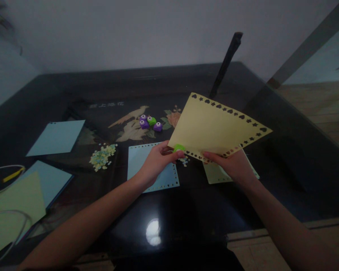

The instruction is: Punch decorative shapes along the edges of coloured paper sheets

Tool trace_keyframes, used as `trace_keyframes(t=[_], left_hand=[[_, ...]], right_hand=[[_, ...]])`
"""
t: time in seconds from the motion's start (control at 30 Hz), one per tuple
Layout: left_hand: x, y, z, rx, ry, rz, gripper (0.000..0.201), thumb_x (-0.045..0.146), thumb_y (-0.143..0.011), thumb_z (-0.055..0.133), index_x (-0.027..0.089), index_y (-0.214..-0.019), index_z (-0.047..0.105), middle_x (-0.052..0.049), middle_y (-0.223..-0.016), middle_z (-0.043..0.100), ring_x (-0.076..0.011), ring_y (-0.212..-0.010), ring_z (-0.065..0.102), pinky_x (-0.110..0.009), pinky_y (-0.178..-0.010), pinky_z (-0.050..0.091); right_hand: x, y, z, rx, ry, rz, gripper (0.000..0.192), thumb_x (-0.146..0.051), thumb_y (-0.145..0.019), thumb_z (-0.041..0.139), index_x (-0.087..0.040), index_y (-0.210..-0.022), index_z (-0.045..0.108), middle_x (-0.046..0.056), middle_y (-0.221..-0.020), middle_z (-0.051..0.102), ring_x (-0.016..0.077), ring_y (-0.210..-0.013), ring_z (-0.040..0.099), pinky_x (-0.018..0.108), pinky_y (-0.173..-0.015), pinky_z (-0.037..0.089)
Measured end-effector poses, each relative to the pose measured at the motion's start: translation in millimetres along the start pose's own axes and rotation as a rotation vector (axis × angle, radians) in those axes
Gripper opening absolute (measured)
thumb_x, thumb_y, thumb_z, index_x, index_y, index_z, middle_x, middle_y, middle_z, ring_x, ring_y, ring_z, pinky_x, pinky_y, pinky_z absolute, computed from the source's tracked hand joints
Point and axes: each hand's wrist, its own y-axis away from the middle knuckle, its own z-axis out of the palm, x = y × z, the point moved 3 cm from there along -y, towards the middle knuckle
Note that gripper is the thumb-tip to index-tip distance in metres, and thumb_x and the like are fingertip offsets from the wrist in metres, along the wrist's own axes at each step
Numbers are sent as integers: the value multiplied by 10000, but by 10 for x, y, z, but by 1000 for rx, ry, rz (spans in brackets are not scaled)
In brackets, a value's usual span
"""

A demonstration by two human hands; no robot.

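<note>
My right hand (231, 163) grips a yellow paper sheet (211, 124) by its lower edge, thumb on top. Hearts and stars are cut along three of its edges, and it is tilted up over the table. My left hand (161, 158) is closed on a small green craft punch (179, 148) set at the sheet's lower left edge, its thumb pressed on the punch. Below my left hand lies a blue sheet (154, 180) with punched edges. Another yellow sheet (217, 175) lies under my right hand, partly hidden.
Purple and green punches (147, 122) stand together mid-table. Paper confetti (102, 157) is heaped at the left. Blue paper (58, 137), pale yellow paper (17, 210) and a white cable (5, 167) lie farther left. A dark upright bar (226, 64) rises behind the held sheet.
</note>
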Motion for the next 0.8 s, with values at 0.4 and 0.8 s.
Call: trace_keyframes(t=[0.4, 0.8], left_hand=[[-6, 3, 3, 1, 3, 19, 305, 311, -697, 699, 157, -951, 628, -80, -974, 682, -161, -799, 603, -248, -618, 406], [-1, -2, 4, 19, -9, 22, 313, 302, -681, 706, 158, -948, 630, -71, -950, 690, -155, -773, 602, -243, -605, 392]], right_hand=[[-22, 0, -3, -1, 4, 6, 563, -360, -651, 722, -214, -1180, 596, 93, -1095, 666, 321, -1078, 581, 551, -1030, 365], [-35, 4, -7, 1, 15, 27, 499, -381, -640, 731, -254, -1112, 631, 78, -1033, 684, 342, -1078, 572, 592, -1030, 357]])
